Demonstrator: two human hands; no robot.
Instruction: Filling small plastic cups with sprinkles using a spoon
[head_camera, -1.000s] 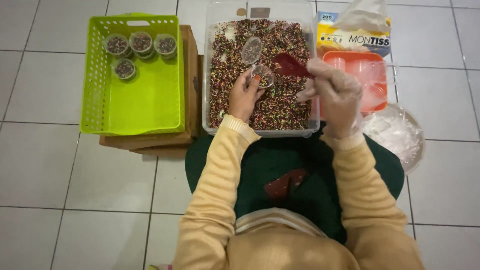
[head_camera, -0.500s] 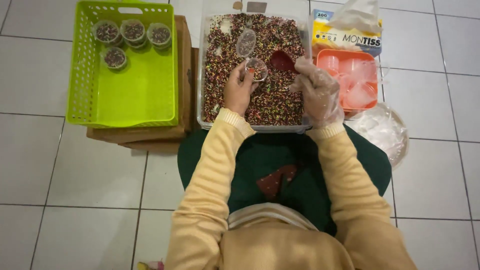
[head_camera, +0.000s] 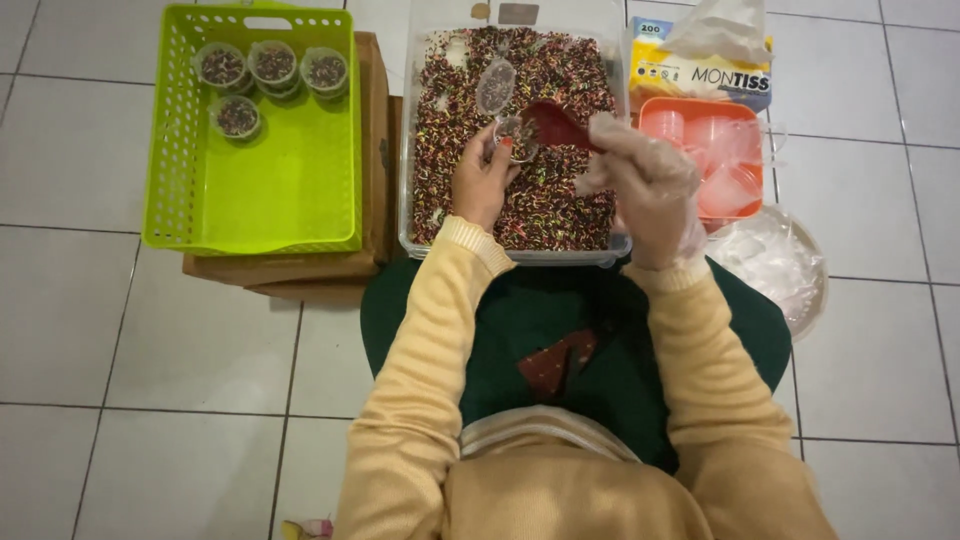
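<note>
Clear plastic bin (head_camera: 420, 215): sits on the floor straight ahead of me, filled with multicoloured sprinkles (head_camera: 560, 200); a second small clear cup (head_camera: 495, 86) lies on the sprinkles further back.
Left hand (head_camera: 480, 182): bare, over the bin; my grip is pinched around a small clear cup (head_camera: 516, 138), held just above the sprinkles and partly filled.
Right hand (head_camera: 645, 185): in a thin clear glove; my grip is pressed together on the handle of a red scoop (head_camera: 555, 125).
Scoop position: its bowl meets the rim of the held cup, tilted toward it; I cannot tell how much is in it.
Green basket (head_camera: 250, 215): left of the bin, resting on a brown box (head_camera: 370, 180); four filled cups (head_camera: 262, 72) stand in its far left corner, touching or just beside each other.
Orange tray (head_camera: 655, 108): right of the bin, holding empty clear cups (head_camera: 725, 170).
Tissue pack (head_camera: 700, 70): yellow, behind the orange tray.
Round dish (head_camera: 800, 290): near my right forearm, holding clear plastic lids.
Floor (head_camera: 90, 340): pale tiles.
</note>
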